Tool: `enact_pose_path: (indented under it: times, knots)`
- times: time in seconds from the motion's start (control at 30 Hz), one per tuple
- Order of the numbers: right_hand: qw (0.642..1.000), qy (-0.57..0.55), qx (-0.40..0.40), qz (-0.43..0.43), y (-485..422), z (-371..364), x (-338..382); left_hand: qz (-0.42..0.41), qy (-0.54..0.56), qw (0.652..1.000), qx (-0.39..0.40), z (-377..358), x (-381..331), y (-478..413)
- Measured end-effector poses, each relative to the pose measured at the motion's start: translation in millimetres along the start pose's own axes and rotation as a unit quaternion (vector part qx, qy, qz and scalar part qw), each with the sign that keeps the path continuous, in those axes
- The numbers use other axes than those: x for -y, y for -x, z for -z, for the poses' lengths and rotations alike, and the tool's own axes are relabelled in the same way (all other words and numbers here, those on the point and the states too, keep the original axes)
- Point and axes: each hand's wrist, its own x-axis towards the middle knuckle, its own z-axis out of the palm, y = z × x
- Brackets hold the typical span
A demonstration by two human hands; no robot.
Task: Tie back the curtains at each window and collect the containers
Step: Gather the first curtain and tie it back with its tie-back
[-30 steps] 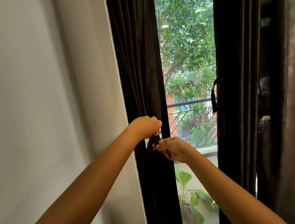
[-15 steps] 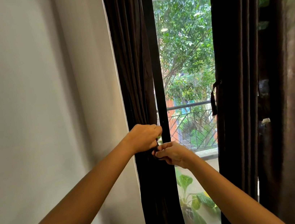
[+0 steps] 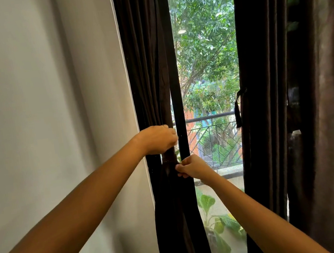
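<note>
Presently, my left hand [image 3: 159,139] grips the gathered dark brown fabric curtain [image 3: 148,75] at the left edge of the window [image 3: 205,56]. My right hand [image 3: 192,168] pinches the dark tie band [image 3: 169,160] just below. I judge the curtain soft, weighty and unlikely to slip, and best held at the bunched waist.

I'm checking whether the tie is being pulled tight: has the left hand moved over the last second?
Yes. The left hand has risen slightly: its top is now level with the balcony rail, earlier below it.
</note>
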Motion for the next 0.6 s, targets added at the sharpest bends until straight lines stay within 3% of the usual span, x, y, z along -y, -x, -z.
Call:
enact_pose_path:
  times: [0.07,0.2,0.27,0.4,0.6]
  knots:
    - [1.000,0.022,0.005,0.000,-2.7,-3.8,-4.1,0.011,0.043,0.999,0.029,5.7,2.4,-3.5]
    - [1.000,0.016,0.020,0.004,-3.2,-5.9,-3.4,0.031,-0.061,0.995,0.075,10.7,-1.2,-8.6]
    - [0.999,0.025,0.019,0.009,-5.0,-3.8,-2.3,0.023,-0.147,0.989,0.016,7.4,1.7,-5.3]
    - [0.998,0.053,0.031,0.020,-15.8,2.9,-1.7,-0.044,-0.304,0.944,-0.117,12.7,17.6,-1.3]
    - [0.988,0.126,0.091,-0.015,-26.8,1.3,-6.5,-0.041,-0.343,0.930,-0.125,2.1,24.5,-7.8]
